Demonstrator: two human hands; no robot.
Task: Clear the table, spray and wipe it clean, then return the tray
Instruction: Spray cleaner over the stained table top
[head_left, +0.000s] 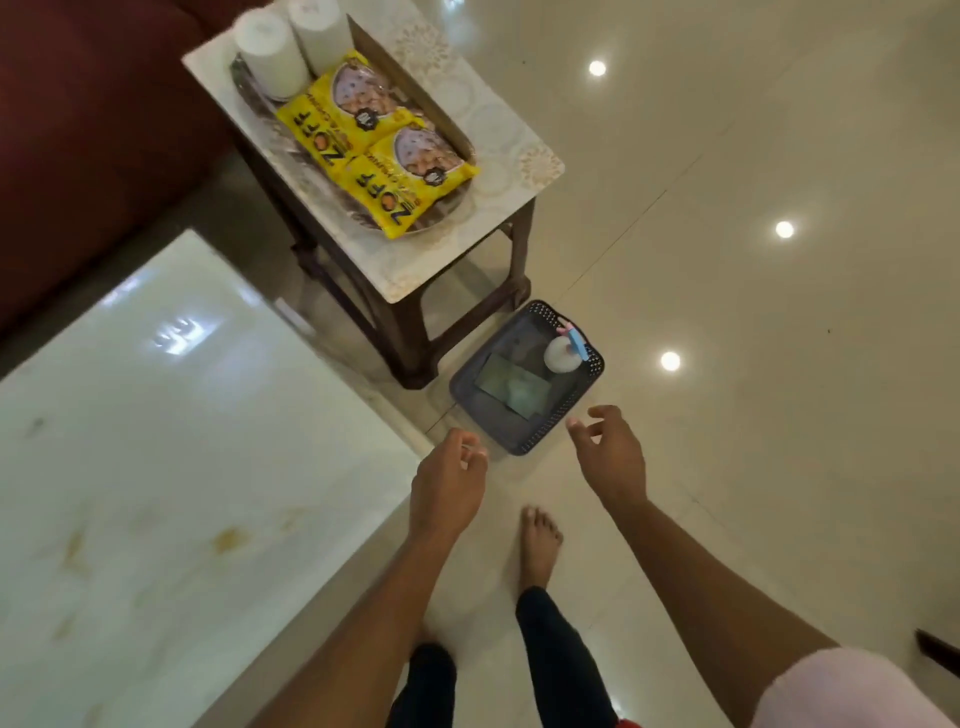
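Beside table (156, 467) corner | both hands (448, 480) empty | basket (467, 387) ahead

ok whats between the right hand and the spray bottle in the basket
In the head view, the basket's near rim and a folded cloth lie between the right hand and the spray bottle. The hand holds nothing.

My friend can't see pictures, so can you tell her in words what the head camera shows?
A person's left hand and right hand, both holding nothing, reach down toward a grey basket on the floor with a spray bottle and cloth inside. Beside it, a small table holds a tray of yellow snack packets and white cups.
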